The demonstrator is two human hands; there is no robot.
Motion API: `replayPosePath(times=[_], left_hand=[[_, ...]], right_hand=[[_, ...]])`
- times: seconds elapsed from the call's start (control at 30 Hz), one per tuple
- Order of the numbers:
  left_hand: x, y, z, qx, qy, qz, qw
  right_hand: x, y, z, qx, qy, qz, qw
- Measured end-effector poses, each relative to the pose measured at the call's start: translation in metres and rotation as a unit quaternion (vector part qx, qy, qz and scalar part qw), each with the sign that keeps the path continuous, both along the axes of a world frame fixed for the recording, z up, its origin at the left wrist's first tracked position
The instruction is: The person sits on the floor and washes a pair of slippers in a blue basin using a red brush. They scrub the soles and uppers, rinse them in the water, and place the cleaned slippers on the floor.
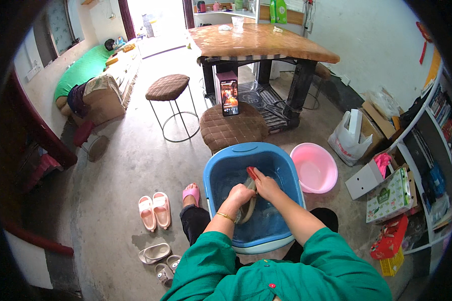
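A blue plastic basin point(219, 177) with a pale outer shell stands between my legs, with water in it. Inside it my left hand point(242, 194) grips a grey-beige slipper-like item point(251, 210), partly hidden by the fingers and wrist. My right hand point(267, 186) is close beside it, over the item's upper end, its fingers closed around a small red object point(252, 173) that looks like a scrubbing brush. Much of the red object is covered by the hand. A gold bracelet point(226, 216) is on my left wrist.
A pink basin point(313, 168) touches the blue basin's right side. Ahead, a phone point(229, 98) leans upright on a quilted stool point(233, 129). Pink slippers point(154, 211) and grey sandals point(155, 253) lie at left. Boxes point(390, 197) and a plastic bag point(349, 141) crowd the right.
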State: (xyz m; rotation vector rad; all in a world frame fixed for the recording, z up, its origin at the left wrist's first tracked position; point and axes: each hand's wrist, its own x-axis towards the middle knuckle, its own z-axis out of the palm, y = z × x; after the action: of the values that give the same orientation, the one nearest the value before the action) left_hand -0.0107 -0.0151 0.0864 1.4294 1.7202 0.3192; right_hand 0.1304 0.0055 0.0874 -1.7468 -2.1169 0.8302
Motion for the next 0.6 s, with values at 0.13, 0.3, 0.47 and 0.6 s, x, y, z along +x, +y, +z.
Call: replayPosePath(times=[0.13, 0.3, 0.47, 0.6], left_hand=[[0.001, 0.000, 0.002, -0.020, -0.016, 0.007, 1.000], [0.001, 0.003, 0.002, -0.050, -0.054, 0.003, 0.997], [-0.003, -0.003, 0.007, -0.048, -0.039, -0.025, 0.998], [-0.005, -0.008, 0.009, -0.092, -0.092, 0.000, 0.992]], right_hand=[[0.002, 0.005, -0.005, 0.007, 0.005, 0.036, 0.999], [-0.003, 0.012, -0.012, 0.018, 0.021, -0.050, 0.998], [0.011, 0.018, -0.027, -0.063, 0.029, -0.136, 0.988], [0.018, 0.019, -0.056, -0.106, -0.137, -0.129, 0.976]])
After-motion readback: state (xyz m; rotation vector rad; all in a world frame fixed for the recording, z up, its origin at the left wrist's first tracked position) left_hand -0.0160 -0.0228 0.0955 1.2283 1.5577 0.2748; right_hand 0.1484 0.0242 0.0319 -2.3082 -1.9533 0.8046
